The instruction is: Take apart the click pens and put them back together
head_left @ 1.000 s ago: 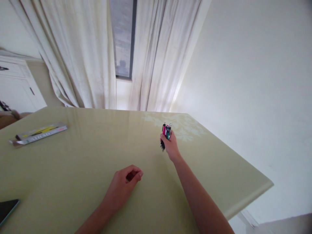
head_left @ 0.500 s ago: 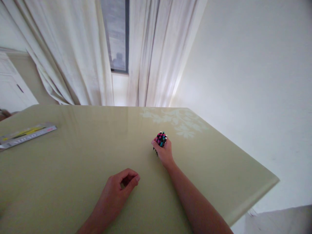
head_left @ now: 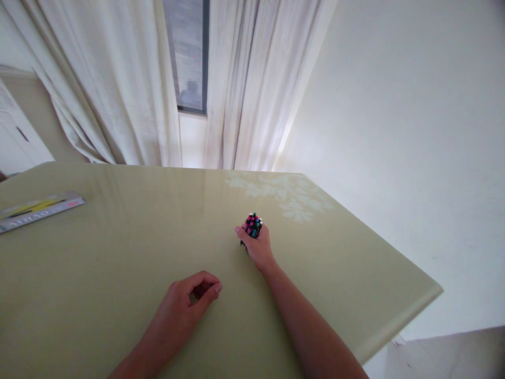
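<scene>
We are resting two hands over one pale green table (head_left: 118,252), and just one of them is visibly gripping anything. With our right hand (head_left: 258,250) we are holding one bundle of pens (head_left: 253,226), thumb on one side and fingers wrapping round the other, closed firmly enough to be keeping them together. The pens are numbering several, packed too tightly for us to count exactly; their ends are showing pink, white and teal among dark barrels. They are tilting, coloured ends up, with a few dark ends poking out below the thumb; whether these are touching the table we cannot tell.

We are curling the fingers of our left hand (head_left: 185,302) into a loose ring, the thumb tip meeting the forefinger. We are seeing nothing in that ring, though the inside of the palm is partly hidden. This hand is lying nearer to us than the pens, to their left and well apart from them.

One container is showing: a long, slim package (head_left: 41,210) is lying on the far left of the table, running out of view. Through its clear top we are seeing something yellow with a dark strip; its side is carrying blurred lettering.
</scene>
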Motion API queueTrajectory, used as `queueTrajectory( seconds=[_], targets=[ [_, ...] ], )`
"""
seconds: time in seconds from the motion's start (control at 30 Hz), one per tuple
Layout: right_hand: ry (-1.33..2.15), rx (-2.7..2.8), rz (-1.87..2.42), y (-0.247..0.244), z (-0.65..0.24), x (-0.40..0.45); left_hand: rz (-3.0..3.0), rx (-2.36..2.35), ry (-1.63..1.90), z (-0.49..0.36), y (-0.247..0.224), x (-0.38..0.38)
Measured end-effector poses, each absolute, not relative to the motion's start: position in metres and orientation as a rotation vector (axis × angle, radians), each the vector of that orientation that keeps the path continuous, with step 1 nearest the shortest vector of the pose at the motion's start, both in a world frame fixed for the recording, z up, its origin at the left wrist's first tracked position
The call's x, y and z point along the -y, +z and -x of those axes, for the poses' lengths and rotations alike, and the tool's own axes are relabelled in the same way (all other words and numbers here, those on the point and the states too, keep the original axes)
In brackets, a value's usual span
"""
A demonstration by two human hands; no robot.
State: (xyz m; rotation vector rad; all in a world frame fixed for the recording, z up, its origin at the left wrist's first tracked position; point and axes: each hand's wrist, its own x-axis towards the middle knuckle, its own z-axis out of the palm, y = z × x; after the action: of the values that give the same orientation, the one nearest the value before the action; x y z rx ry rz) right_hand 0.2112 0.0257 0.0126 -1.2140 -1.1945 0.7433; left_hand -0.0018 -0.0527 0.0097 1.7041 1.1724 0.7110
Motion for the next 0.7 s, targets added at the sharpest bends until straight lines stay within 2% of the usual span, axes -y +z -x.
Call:
queueTrajectory(
  seconds=[0.57, 0.7],
  targets=[
    [0.670, 1.156, 1.285, 0.004, -0.223, -0.033, -1.757, -1.140, 0.696, 0.000, 0.014, 0.055],
    [0.834, 1.302, 1.187, 0.025, -0.211, -0.016, -1.738, -1.219, 0.803, -0.002, 0.010, 0.055]
  ],
)
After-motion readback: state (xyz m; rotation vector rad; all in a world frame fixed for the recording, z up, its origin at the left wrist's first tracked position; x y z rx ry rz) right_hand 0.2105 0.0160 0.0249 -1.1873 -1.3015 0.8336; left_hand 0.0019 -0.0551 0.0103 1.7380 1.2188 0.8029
